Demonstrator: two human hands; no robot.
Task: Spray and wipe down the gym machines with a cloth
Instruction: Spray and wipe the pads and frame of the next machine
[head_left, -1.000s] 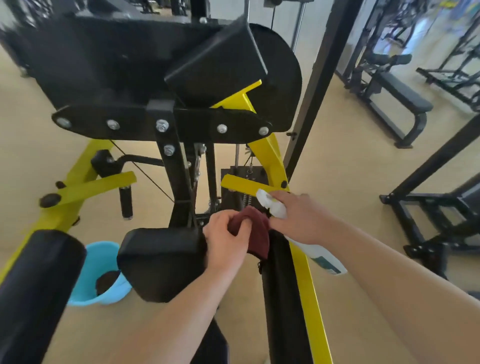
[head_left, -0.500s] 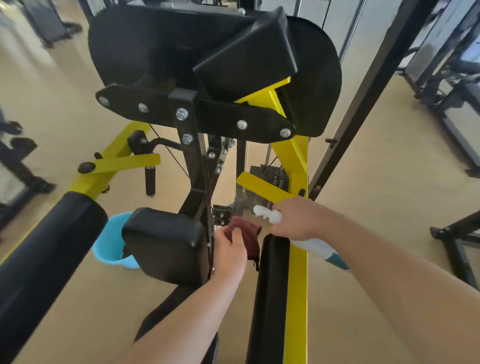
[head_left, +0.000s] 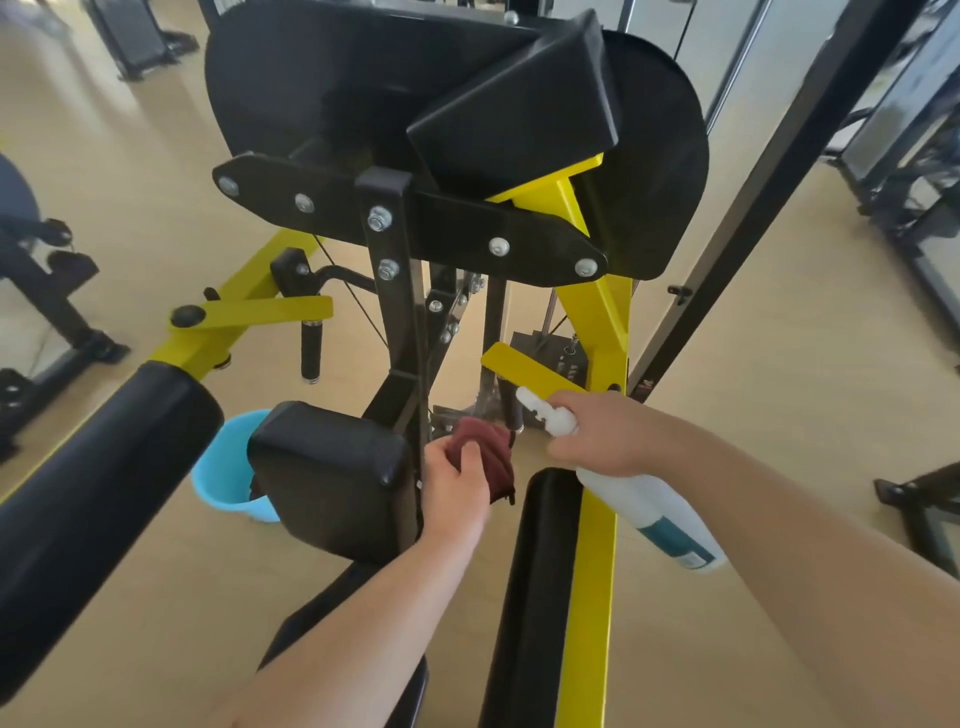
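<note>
Two hands: left (head_left: 457, 488) grips one cloth (head_left: 488, 452); right (head_left: 608, 434) one spray bottle (head_left: 660, 512).

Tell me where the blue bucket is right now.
In the head view, the blue bucket stands on the floor at lower left, partly hidden behind the black pad, left of the left hand gripping the dark red cloth.

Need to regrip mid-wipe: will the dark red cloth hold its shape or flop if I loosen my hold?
Likely floppy: the dark red cloth bunches in folds in the left hand, its free end hanging limp. Probably light, since thumb and fingers alone carry it. Hanging loose, it could snag on the black frame beside it.
</note>
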